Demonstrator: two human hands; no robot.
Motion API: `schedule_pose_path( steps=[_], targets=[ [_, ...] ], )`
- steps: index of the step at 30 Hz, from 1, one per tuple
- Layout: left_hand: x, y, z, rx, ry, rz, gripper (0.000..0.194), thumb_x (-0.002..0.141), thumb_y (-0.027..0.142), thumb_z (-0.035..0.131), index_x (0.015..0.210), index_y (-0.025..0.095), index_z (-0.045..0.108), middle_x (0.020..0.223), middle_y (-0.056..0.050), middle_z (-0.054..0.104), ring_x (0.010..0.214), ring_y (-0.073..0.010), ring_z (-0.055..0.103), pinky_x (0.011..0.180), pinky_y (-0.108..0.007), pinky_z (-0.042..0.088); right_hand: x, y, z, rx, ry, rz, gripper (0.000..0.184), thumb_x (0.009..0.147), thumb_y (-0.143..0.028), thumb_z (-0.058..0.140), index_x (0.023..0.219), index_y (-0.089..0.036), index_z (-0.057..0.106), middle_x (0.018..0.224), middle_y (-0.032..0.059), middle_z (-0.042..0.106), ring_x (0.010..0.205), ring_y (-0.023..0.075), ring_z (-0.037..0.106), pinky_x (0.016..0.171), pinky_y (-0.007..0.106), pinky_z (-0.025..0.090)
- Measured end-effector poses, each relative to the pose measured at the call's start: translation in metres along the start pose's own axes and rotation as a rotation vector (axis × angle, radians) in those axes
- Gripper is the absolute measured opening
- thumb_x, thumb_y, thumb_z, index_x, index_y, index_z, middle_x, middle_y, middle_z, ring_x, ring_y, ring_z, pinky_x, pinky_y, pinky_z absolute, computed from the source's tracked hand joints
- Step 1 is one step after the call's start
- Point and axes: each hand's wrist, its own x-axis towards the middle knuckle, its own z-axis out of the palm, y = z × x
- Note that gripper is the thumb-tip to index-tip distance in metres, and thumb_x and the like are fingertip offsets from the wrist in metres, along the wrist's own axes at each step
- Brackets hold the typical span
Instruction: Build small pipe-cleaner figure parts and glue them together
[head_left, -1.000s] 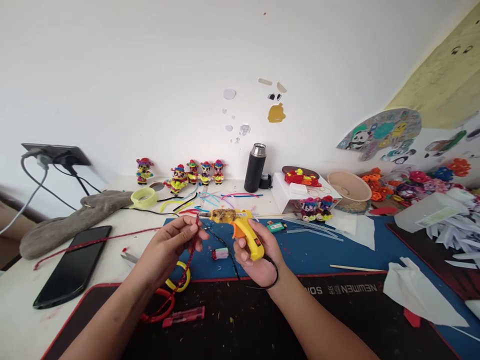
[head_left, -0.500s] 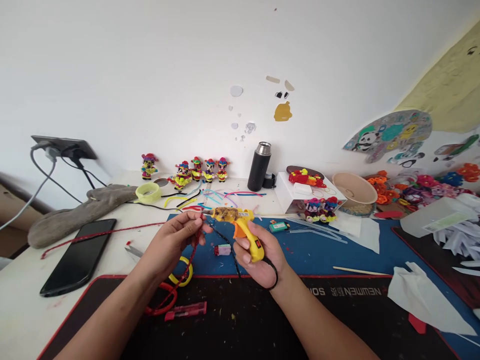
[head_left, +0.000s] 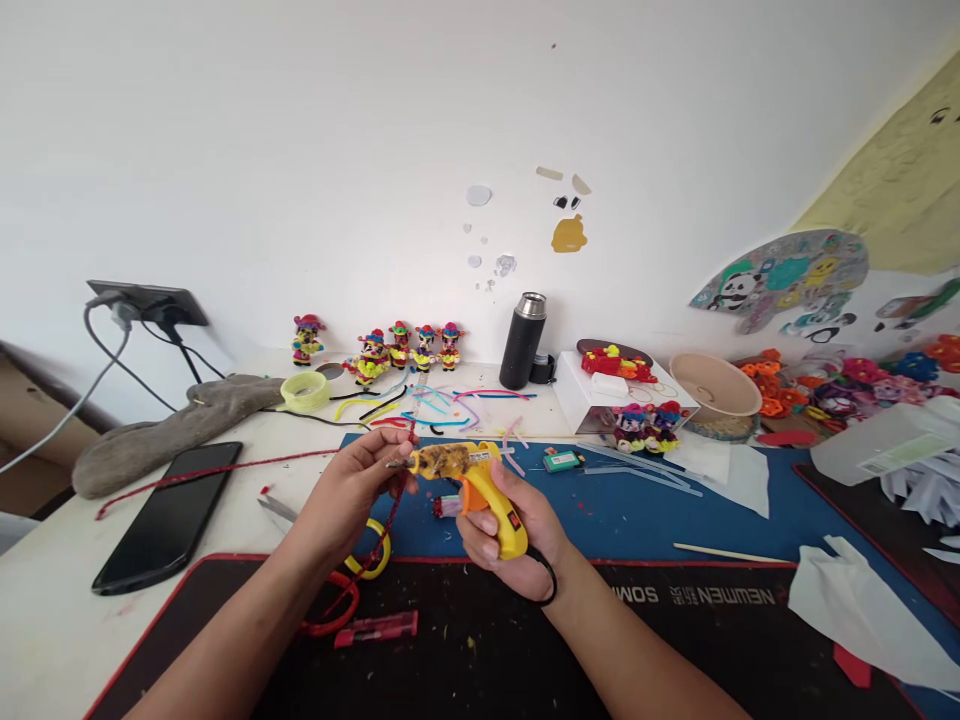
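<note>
at centre frame, our left hand (head_left: 358,485) pinches a red cord (head_left: 300,458); our right hand (head_left: 529,525) wraps a yellow glue gun (head_left: 493,500), nozzle (head_left: 397,463) just beside the pinch. we judge this a gluing step, calling next for steady aim at the cord.

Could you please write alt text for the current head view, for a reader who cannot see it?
A person's right grip holds a yellow glue gun, its nozzle near the left grip, which holds a dark red strand. Scissors and a phone lie nearby; small colourful figures stand near the wall.
</note>
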Motion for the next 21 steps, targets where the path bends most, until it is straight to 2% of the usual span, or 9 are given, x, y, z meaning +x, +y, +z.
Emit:
schedule_pose_path(
  steps=[6,13,18,21],
  targets=[
    [-0.002,0.000,0.000,0.019,-0.042,-0.009,0.036,0.080,0.047,0.087,0.092,0.020,0.067,0.082,-0.003,0.076,0.062,-0.0158,0.063,0.058,-0.027,0.041,0.001,-0.007,-0.005,0.124,0.079,-0.093,0.051,0.097,-0.063,0.067,0.072,-0.019,0.055,0.057,-0.0061,0.049,0.041,0.0077,0.041,0.042,0.020,0.035],
    [0.000,-0.002,-0.002,0.007,-0.028,0.000,0.033,0.075,0.041,0.090,0.090,0.020,0.069,0.074,0.002,0.070,0.059,-0.0135,0.061,0.057,-0.025,0.041,0.007,0.006,-0.005,0.094,0.081,0.093,0.056,0.095,-0.068,0.066,0.072,-0.019,0.057,0.056,-0.0046,0.053,0.041,0.0082,0.046,0.038,0.020,0.035],
    [-0.002,-0.002,-0.002,0.013,-0.055,-0.008,0.034,0.081,0.045,0.087,0.092,0.020,0.068,0.083,-0.002,0.076,0.062,-0.0140,0.063,0.059,-0.025,0.043,0.005,0.001,-0.002,0.138,0.081,-0.037,0.059,0.095,-0.071,0.065,0.073,-0.017,0.059,0.060,-0.0028,0.059,0.041,0.0080,0.050,0.039,0.020,0.037],
    [-0.001,-0.004,-0.002,0.018,-0.047,-0.001,0.034,0.081,0.046,0.087,0.090,0.019,0.069,0.083,-0.003,0.077,0.062,-0.0139,0.062,0.058,-0.025,0.043,0.006,0.004,-0.003,0.145,0.072,-0.048,0.055,0.091,-0.068,0.072,0.079,-0.015,0.064,0.065,-0.0020,0.063,0.043,0.0086,0.055,0.039,0.020,0.039]
  ],
)
